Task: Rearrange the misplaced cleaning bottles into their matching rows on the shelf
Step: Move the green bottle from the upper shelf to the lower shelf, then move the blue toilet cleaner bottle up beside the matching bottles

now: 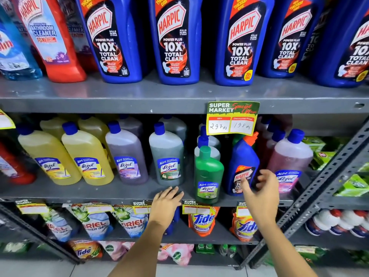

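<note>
On the middle shelf (99,193) stand rows of Lizol bottles: yellow (85,154), purple (125,154), grey-green (166,156) and pink (289,156). A small green Lizol bottle (208,174) stands at the shelf's front edge. Right of it a small blue Harpic bottle (242,158) with an orange cap stands among the Lizol rows. My right hand (260,188) is open, fingers spread, just in front of the Harpic bottle's lower right, holding nothing. My left hand (166,202) rests flat and open on the shelf edge, left of the green bottle.
Large blue Harpic bottles (175,39) line the upper shelf (119,96), with a red bathroom cleaner (52,41) at the left. A price tag (232,118) hangs from that shelf. Ariel (95,222) and Tide pouches (202,218) fill the lower shelf. A second rack (323,176) angles in at right.
</note>
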`<state>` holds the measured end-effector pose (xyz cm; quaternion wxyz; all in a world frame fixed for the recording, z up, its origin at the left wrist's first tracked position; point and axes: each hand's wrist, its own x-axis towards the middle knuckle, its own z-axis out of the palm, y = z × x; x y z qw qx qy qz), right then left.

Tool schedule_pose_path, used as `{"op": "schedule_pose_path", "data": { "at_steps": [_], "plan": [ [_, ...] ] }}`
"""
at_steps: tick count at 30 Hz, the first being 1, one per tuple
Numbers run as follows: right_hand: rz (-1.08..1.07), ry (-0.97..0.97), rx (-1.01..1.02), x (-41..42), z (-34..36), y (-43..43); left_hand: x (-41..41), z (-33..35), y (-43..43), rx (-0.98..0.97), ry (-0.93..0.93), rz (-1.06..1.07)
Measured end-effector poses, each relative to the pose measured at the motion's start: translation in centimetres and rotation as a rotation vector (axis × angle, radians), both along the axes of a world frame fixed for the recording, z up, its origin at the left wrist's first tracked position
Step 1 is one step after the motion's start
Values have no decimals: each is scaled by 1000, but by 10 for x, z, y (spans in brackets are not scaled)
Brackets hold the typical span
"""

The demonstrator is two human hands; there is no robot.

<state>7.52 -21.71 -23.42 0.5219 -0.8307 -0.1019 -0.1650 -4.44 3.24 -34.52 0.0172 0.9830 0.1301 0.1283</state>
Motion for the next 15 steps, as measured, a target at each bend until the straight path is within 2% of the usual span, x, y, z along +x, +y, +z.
{"op": "schedule_pose_path", "data": {
  "at_steps": [3,7,15],
  "plan": [
    [96,-32,-111,21,3,1,0,2,-1,0,-11,-5],
    [218,-3,-145,41,7,12,0,0,0,1,-28,2],
    [155,47,-118,50,8,21,1,1,-1,46,-61,-9]
  ]
}}
